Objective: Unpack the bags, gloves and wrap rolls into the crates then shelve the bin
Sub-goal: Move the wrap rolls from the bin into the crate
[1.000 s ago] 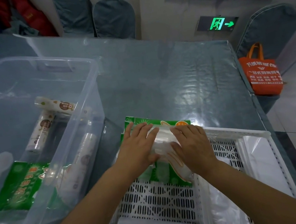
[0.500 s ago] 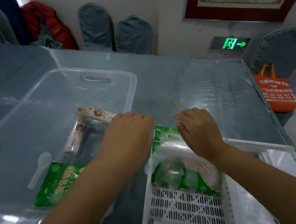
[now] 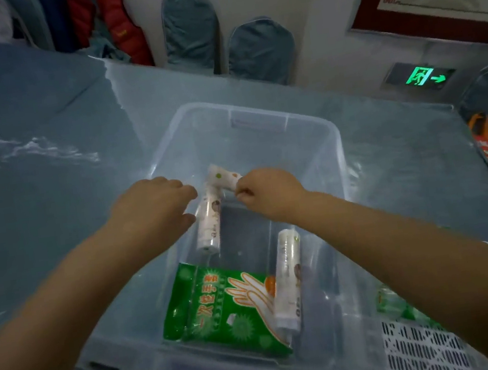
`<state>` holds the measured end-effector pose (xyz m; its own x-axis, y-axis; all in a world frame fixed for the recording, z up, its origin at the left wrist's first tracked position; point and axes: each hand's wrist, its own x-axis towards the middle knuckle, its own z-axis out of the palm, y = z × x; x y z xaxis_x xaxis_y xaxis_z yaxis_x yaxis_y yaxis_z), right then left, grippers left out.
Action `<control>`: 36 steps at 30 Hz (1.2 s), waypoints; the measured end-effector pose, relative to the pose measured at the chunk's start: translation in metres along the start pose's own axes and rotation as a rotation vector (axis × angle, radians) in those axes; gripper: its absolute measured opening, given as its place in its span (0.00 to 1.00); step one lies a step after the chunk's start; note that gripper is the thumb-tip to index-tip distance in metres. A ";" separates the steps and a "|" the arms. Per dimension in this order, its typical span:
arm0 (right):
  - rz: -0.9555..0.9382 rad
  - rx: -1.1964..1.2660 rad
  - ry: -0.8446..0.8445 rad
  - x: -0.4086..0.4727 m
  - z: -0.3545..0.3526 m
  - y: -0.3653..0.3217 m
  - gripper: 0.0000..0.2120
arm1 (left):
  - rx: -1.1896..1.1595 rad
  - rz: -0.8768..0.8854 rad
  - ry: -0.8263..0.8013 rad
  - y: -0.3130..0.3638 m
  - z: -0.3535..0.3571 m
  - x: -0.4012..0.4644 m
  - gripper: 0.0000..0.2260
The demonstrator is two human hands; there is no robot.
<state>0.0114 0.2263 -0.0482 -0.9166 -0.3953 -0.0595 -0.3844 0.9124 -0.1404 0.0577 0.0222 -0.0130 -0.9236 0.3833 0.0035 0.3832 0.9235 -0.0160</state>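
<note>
Inside the clear plastic bin (image 3: 307,133), the right hand (image 3: 264,193) pinches the far spotted wrap roll (image 3: 223,179); the left hand (image 3: 154,210), fingers loosely spread, reaches beside a second glossy roll (image 3: 209,223). Nearer lie a third roll (image 3: 288,281) and a crinkly green glove packet (image 3: 221,309). A white perforated crate (image 3: 426,350) sits near right on the film-covered blue table (image 3: 48,167).

The blue-covered table (image 3: 81,138) bears a clear bin (image 3: 338,153) and white crate (image 3: 425,347).

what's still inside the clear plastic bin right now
Inside the clear bin: three wrap rolls and a green glove pack. The hands cover part of the far rolls; anything beneath the pack is hidden.
</note>
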 end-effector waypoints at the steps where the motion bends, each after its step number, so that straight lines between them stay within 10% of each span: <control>1: 0.047 0.019 -0.041 0.015 0.011 -0.006 0.12 | 0.008 0.033 -0.002 -0.011 0.003 0.000 0.16; 9: 0.499 0.099 0.169 0.073 0.085 -0.002 0.15 | -0.112 0.167 0.101 -0.044 0.020 -0.001 0.14; 19: 0.472 -0.225 0.037 0.082 0.111 0.026 0.23 | -0.128 0.212 0.144 -0.049 0.032 0.002 0.14; 32: 0.303 0.598 0.287 0.044 0.016 -0.026 0.20 | -0.547 0.020 0.216 -0.060 0.002 0.059 0.39; 36: 0.291 0.675 0.391 0.037 0.007 -0.025 0.22 | -0.904 0.054 0.223 -0.060 -0.003 0.084 0.28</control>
<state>-0.0122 0.1884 -0.0541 -0.9891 0.0254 0.1451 -0.0919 0.6636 -0.7425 -0.0432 -0.0004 -0.0084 -0.9169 0.3335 0.2191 0.3742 0.5278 0.7625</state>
